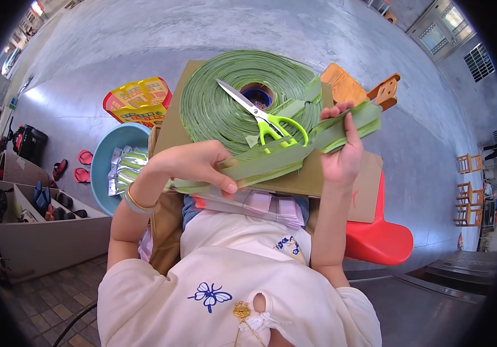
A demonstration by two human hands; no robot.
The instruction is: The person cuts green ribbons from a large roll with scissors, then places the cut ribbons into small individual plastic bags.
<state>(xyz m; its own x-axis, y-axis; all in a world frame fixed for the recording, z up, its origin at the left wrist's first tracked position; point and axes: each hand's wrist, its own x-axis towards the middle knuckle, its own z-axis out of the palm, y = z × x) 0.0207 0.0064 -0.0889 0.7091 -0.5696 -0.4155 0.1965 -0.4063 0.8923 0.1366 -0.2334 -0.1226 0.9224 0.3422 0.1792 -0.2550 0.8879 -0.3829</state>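
A large coiled roll of flat green strip (219, 69) lies on a brown board or box top (170, 124) in front of me. Scissors with light green handles (286, 133) rest on the roll, blades pointing up and left. A length of green strip (271, 163) stretches between my hands across the near side of the roll. My left hand (199, 165) pinches its left end between thumb and fingers. Farther right and higher, my right hand (341, 139) is closed around the folded strip, its end sticking out beyond the fingers. A stack of pale flat packets (260, 203) lies on my lap.
At left stands a blue basin (102, 168) holding several silver-and-green packets (130, 168), beside a yellow and red bag (138, 99). A wooden stool (347, 87) is behind the board at right. Nearer are a red chair (384, 240) and a cardboard piece (367, 196).
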